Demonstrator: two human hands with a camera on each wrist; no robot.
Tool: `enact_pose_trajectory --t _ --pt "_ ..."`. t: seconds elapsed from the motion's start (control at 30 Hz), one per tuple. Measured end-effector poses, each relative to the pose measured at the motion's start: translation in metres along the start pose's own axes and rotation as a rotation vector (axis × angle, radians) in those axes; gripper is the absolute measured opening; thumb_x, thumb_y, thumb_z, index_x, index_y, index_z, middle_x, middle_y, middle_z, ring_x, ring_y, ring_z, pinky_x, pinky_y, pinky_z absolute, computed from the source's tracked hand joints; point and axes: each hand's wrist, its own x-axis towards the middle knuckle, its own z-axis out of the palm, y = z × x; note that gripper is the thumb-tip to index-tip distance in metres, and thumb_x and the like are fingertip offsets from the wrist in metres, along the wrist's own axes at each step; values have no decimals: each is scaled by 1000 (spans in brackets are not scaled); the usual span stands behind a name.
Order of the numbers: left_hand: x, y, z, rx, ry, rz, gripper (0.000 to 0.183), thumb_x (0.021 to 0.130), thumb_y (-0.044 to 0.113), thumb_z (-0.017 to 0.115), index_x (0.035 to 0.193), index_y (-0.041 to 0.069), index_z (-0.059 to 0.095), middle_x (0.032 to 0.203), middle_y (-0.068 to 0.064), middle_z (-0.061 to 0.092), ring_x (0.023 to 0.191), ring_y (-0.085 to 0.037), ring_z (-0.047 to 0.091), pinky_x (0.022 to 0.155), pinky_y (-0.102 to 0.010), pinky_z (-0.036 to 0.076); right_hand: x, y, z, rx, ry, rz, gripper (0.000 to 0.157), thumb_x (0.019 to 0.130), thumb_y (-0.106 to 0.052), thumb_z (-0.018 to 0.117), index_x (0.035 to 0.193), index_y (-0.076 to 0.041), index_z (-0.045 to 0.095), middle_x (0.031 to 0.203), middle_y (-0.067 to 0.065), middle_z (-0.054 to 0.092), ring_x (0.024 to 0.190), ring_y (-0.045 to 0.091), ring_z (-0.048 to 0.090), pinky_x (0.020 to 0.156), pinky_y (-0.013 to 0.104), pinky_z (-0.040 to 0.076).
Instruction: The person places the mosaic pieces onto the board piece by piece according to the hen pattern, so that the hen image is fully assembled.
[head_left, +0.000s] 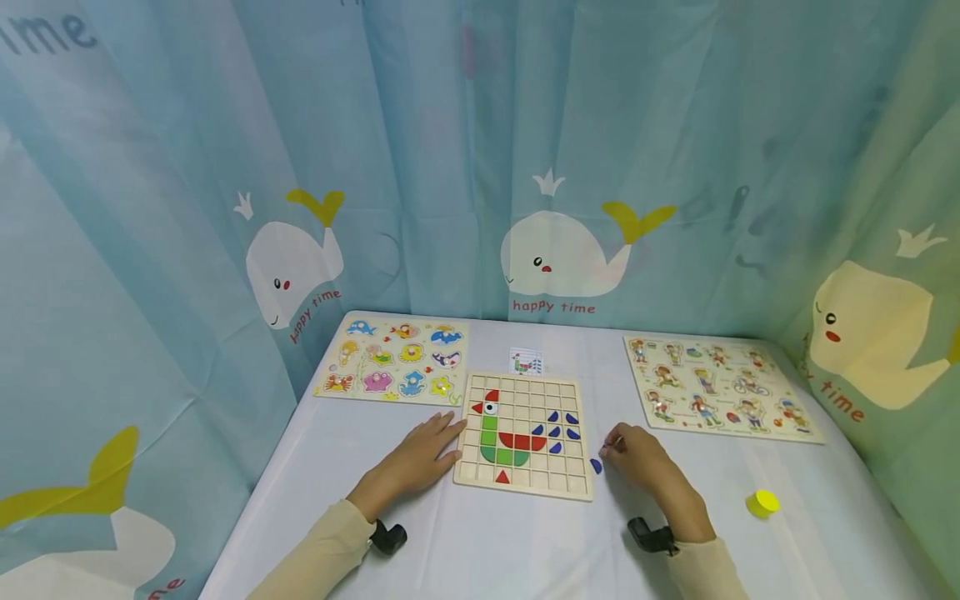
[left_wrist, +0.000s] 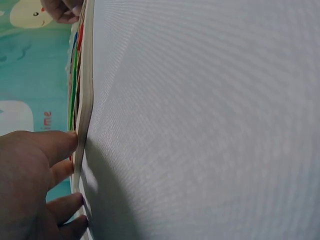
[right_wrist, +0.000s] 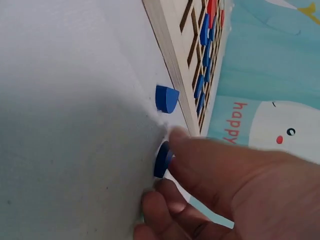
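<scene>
A wooden grid board [head_left: 551, 479] lies on the table with a bird figure of red, green and blue pieces set in it. My left hand [head_left: 416, 457] has its fingers extended, and the fingertips touch the board's left edge. Beyond the board's right edge, my right hand [head_left: 637, 457] pinches a blue half-round piece [right_wrist: 162, 160] between thumb and fingers, low over the tabletop. Another blue half-round piece [head_left: 596, 466] lies on the table between that hand and the board. Fingers partly cover the pinched piece in the head view.
Behind the board lies a small picture card [head_left: 526, 362] showing a similar bird. A sea-animal puzzle [head_left: 390, 358] is at the back left, a puzzle of people figures [head_left: 720, 387] at the back right. A yellow cylinder [head_left: 762, 503] stands at the right. Curtains [head_left: 450, 167] surround the table.
</scene>
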Motion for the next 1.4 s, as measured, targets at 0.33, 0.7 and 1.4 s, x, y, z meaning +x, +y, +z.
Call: enact_pose_trajectory --t 0.33,0.7,1.4 --pt "0 0 0 3 -3 -3 58 111 37 53 164 17 41 173 -13 31 161 -36 24 131 -54 24 1 3 2 -20 41 -12 11 95 -6 75 100 0 68 92 10 66 83 23 60 76 45 54" --pt "0 1 -1 0 -1 -3 58 111 36 53 164 16 41 172 -13 31 161 -36 24 131 -55 24 1 1 5 -21 63 9 11 94 -6 75 99 2 69 90 11 65 81 22 58 74 42 52" --pt "0 2 -2 -2 0 -4 58 110 36 54 163 16 42 172 -13 31 161 -36 24 131 -55 24 2 -28 21 80 115 16 12 93 -8 77 93 1 68 89 12 63 75 21 58 60 32 49"
